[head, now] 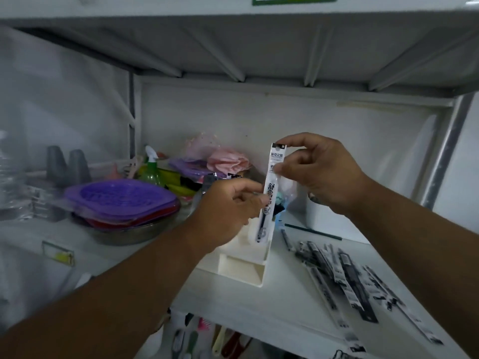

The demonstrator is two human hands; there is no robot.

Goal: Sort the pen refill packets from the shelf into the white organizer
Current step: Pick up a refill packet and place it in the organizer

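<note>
A long, narrow white pen refill packet (269, 195) with black print is held upright over the white tiered plastic organizer (242, 265) on the white shelf (259, 307), apparently so its lower end can be guided into a slot. Its top is pinched between thumb and forefinger of the right hand (315, 169), while its middle is pinched by the curled fingers of the left hand (228, 203), probably for steadying. Large Chinese characters are printed down the packet; they are too blurred to be read. More black-and-white refill packets (357, 286) are left scattered on the shelf to the right.
</note>
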